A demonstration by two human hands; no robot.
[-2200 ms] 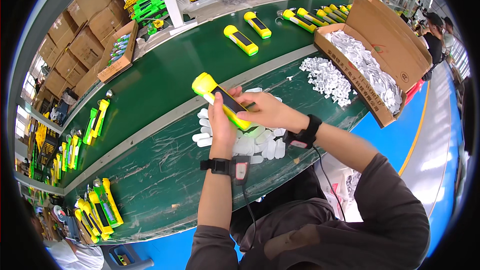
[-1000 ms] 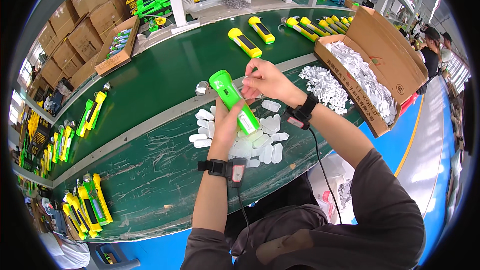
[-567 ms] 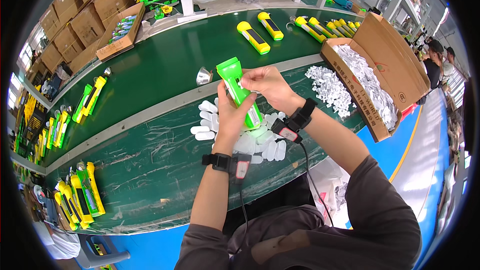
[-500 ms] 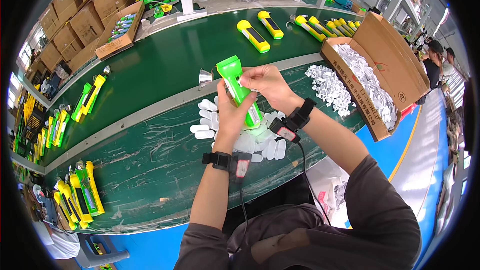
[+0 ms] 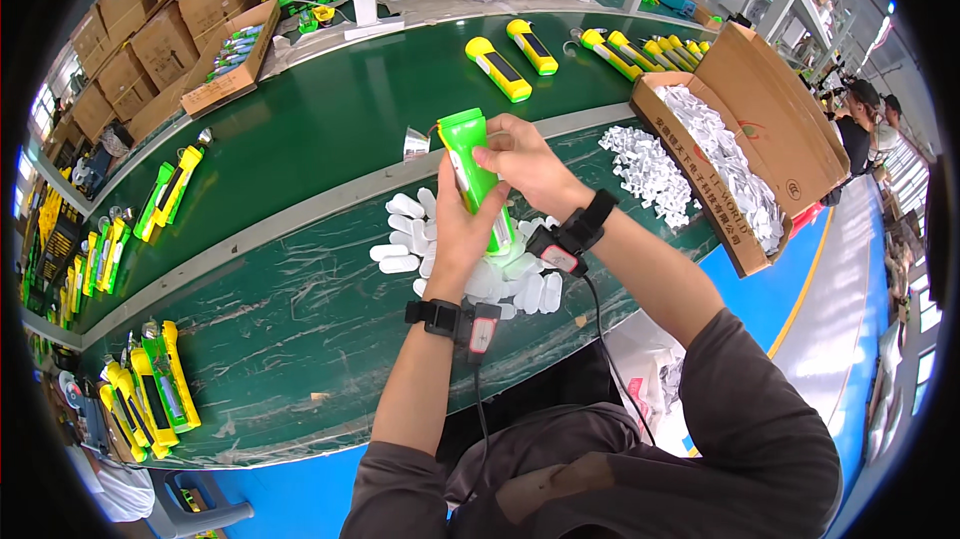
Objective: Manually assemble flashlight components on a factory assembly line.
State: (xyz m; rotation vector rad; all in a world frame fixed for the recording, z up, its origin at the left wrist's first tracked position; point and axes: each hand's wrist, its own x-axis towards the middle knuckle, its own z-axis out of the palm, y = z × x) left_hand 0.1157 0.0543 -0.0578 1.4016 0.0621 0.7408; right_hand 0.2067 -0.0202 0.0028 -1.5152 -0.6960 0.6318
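Observation:
A bright green flashlight housing (image 5: 466, 161) is held up above the bench, its wide end pointing away from me. My left hand (image 5: 463, 224) wraps its lower part, the thumb lying along the side. With the thumb pressed on the upper face and the fingers around the edge, my right hand (image 5: 528, 161) grips the same housing. A silvery reflector cup (image 5: 416, 144) hangs beside the wide end. Beneath my hands lies a pile of translucent white oval covers (image 5: 398, 264). Whether a small part sits under my right thumb is hidden.
Yellow-and-green flashlights (image 5: 498, 70) lie on the green belt (image 5: 330, 89) beyond a metal rail. More flashlights (image 5: 152, 389) stand at the near left. A pile of small white pieces (image 5: 648, 174) lies beside an open cardboard box (image 5: 735, 224) full of them, at the right.
My right hand has shifted from a fingertip pinch near the housing's side to pressing its thumb on the upper face. The left hand keeps its hold.

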